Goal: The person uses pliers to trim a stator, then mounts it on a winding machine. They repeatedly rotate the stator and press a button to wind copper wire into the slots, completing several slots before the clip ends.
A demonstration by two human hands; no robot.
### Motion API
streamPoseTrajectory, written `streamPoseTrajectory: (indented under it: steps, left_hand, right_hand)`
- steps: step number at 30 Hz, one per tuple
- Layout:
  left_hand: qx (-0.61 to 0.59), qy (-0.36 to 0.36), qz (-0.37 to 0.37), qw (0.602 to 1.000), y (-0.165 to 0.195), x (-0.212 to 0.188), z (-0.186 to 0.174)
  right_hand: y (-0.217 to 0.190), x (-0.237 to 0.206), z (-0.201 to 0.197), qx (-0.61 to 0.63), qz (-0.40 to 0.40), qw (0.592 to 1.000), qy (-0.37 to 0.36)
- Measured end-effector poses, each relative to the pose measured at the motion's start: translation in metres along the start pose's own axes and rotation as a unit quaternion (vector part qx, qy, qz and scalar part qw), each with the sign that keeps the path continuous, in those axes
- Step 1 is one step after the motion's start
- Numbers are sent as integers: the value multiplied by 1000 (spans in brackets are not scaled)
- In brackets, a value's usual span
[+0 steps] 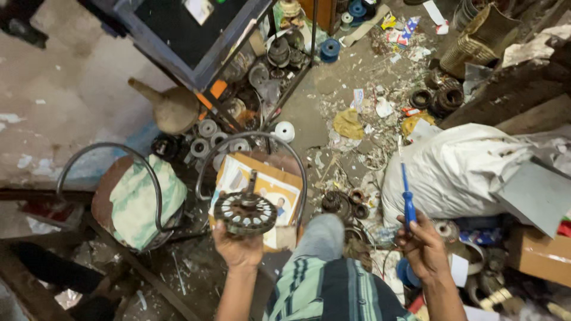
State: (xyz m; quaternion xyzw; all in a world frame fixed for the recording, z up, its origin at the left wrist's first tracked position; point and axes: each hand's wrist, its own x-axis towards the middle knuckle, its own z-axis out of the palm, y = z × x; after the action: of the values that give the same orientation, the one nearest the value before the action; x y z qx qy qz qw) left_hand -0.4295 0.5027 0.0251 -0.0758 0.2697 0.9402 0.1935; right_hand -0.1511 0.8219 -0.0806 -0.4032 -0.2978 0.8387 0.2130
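Nearest us, our left hand (239,245) is clamped under a round, dark metal motor part (245,212) — a slotted disc with a short shaft sticking up — held at near left above a chair stacked with cardboard (279,185). Our right hand (423,242), at near right, is closed around a blue-handled screwdriver (408,202), its tip pointing away. Beyond it lies a white sack (458,169). Farther left stands a metal rack (196,44) — parts and spools beneath it.
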Motion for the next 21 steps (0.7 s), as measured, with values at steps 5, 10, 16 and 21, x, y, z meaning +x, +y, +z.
streamPoseTrajectory:
  steps: [5, 10, 16, 21]
  left_hand:
    - [-13, -48, -46, 998, -48, 78, 16]
    - [-30, 6, -92, 995, -119, 204, 35]
    - [-41, -29, -83, 995, -182, 327, 125]
    - [-58, -59, -32, 996, -170, 354, 196]
  right_hand:
    - [-38, 67, 42, -99, 50, 993, -27]
    - [-99, 191, 106, -161, 58, 984, -55]
    - [-206, 357, 253, -282, -2, 949, -139]
    - [-267, 430, 405, -318, -47, 914, -248]
